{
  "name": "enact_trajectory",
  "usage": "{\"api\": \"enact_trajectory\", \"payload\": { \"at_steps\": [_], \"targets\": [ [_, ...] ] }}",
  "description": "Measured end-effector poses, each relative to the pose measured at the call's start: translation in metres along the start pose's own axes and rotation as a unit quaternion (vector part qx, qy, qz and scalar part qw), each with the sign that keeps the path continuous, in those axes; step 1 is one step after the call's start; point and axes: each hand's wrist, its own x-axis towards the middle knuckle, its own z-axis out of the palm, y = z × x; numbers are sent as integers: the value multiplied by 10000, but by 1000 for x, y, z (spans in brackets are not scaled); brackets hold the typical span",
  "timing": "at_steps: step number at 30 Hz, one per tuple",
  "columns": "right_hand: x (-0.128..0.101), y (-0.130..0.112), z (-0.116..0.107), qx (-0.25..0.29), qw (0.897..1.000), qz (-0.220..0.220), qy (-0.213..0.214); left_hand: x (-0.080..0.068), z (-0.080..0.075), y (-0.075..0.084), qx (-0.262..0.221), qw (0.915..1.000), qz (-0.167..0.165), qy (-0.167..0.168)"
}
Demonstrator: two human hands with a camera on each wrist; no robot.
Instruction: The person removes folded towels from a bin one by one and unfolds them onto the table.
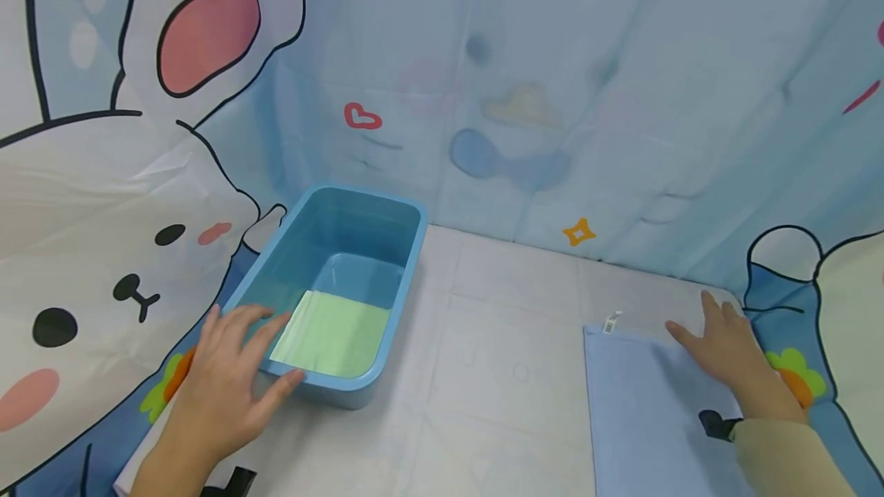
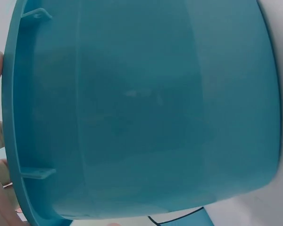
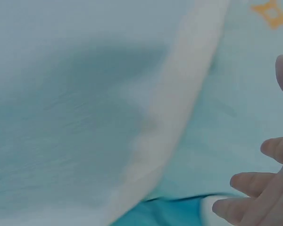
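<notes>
Grip loose and empty, a person's left hand (image 1: 224,386) hung at the near rim of one blue rectangular plastic bin (image 1: 345,384) on a white surface (image 1: 497,374); the right hand (image 1: 732,351), spread and empty, hovered by one pale-blue fabric sheet (image 1: 638,413). One light-green cloth (image 1: 336,334) lay inside the bin. Only the left-wrist camera showed two ribs (image 2: 37,173) below the rim.
</notes>
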Motion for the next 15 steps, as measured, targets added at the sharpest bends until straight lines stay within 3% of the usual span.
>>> {"api": "enact_trajectory", "payload": {
  "at_steps": [6,11,15],
  "targets": [
    [3,-61,-27,-170,9971,-542,510,-8,3,-6,47,9999,-97,-53],
    [-2,-113,-46,-126,9940,-853,680,-13,4,-11,102,9994,-249,-225],
    [-7,-148,-60,40,9897,-1212,759,-13,5,-14,49,9996,-166,-218]
  ]
}}
